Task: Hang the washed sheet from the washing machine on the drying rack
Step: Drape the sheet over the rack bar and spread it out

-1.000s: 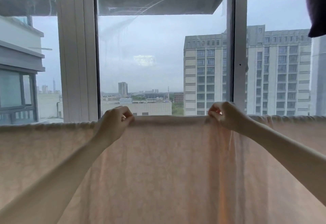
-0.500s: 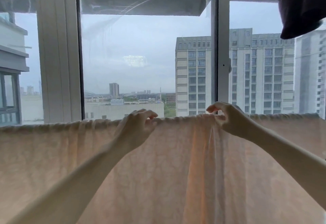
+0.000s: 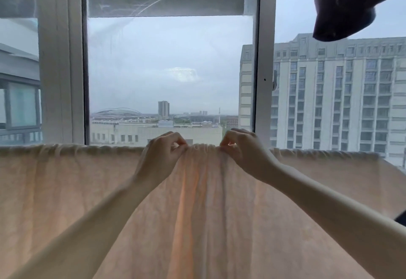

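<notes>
A pale peach sheet [image 3: 66, 186] hangs across the whole width of the view, folded over a horizontal bar that it hides. Its top edge runs level at about mid-height. My left hand [image 3: 161, 155] pinches the top fold just left of the middle. My right hand [image 3: 243, 153] pinches the same fold a short way to the right. The cloth between the two hands is bunched into vertical pleats. The washing machine is out of view.
Directly behind the sheet stands a large white-framed window [image 3: 261, 59] with city buildings beyond. A dark garment [image 3: 347, 4] hangs at the top right, above and right of my right hand.
My hands have come closer together along the top edge, the left one moving right, gathering the cloth between them into pleats. The view has also shifted.
</notes>
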The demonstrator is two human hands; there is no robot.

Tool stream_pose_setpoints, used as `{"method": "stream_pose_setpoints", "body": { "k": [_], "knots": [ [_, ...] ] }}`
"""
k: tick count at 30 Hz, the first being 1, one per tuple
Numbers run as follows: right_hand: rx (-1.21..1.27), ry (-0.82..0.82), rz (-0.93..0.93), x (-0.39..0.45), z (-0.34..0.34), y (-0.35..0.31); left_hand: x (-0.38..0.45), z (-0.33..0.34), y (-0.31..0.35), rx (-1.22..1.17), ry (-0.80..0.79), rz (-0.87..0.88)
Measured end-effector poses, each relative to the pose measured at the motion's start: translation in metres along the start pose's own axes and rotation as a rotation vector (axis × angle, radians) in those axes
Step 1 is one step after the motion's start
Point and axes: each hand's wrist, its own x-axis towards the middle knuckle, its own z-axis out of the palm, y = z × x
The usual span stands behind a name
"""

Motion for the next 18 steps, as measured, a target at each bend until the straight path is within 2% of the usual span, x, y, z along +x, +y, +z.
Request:
{"method": "stream_pose_setpoints", "body": {
  "k": [4, 8, 11, 14, 18],
  "knots": [
    [-0.003, -0.008, -0.008, 0.004, -0.004, 0.016, -0.001, 0.005, 0.007, 0.095, 0.027, -0.062],
    [0.019, 0.091, 0.188, -0.004, -0.039, 0.060, 0.002, -0.008, -0.006, 0.165, 0.140, -0.205],
    [-0.033, 0.039, 0.299, -0.027, -0.064, 0.093, 0.000, -0.017, -0.017, 0.185, 0.157, -0.280],
    [0.045, -0.062, 0.280, -0.040, -0.073, 0.095, -0.003, -0.014, -0.011, 0.183, 0.091, -0.248],
    [0.143, -0.174, 0.240, -0.040, -0.083, 0.089, -0.004, 0.002, 0.015, 0.080, -0.061, -0.091]
  ]
}}
